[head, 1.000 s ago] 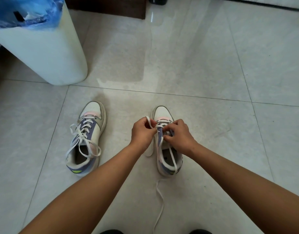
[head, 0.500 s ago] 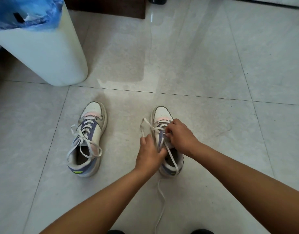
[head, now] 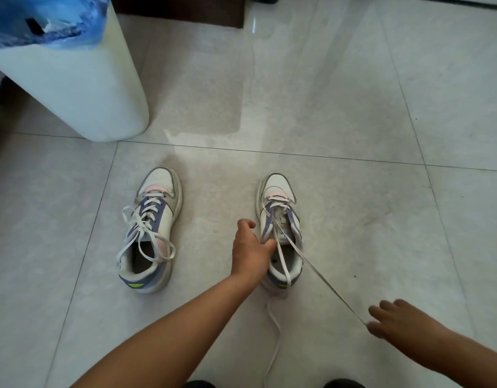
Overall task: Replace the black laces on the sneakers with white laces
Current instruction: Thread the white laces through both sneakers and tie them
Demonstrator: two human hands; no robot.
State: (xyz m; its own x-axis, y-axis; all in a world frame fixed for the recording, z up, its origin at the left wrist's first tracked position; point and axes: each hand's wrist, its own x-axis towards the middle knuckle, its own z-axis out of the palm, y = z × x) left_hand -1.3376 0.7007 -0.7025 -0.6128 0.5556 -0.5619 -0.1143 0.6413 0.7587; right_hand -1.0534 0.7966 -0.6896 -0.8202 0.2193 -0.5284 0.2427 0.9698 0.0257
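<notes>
Two white, purple and pink sneakers stand on the tiled floor, toes pointing away from me. The left sneaker [head: 153, 233] is fully laced with a white lace tied in a loose bow. The right sneaker [head: 281, 228] has a white lace [head: 311, 264] threaded only through its lower eyelets. My left hand [head: 251, 249] grips that shoe's left collar. My right hand [head: 395, 322] pinches one lace end, stretched taut from the eyelets toward the lower right. The other lace end [head: 272, 345] trails loose over the heel and across the floor toward me.
A white bin [head: 73, 88] with a blue plastic liner stands at the far left. Dark wooden furniture [head: 182, 8] sits along the far edge. Two dark shapes, maybe my shoe tips [head: 199, 384], show at the bottom edge. Pale glossy tiles surround the sneakers.
My right hand left the eyelets and pulled the lace out taut toward the lower right. My left hand dropped from the lace and took hold of the right sneaker's collar.
</notes>
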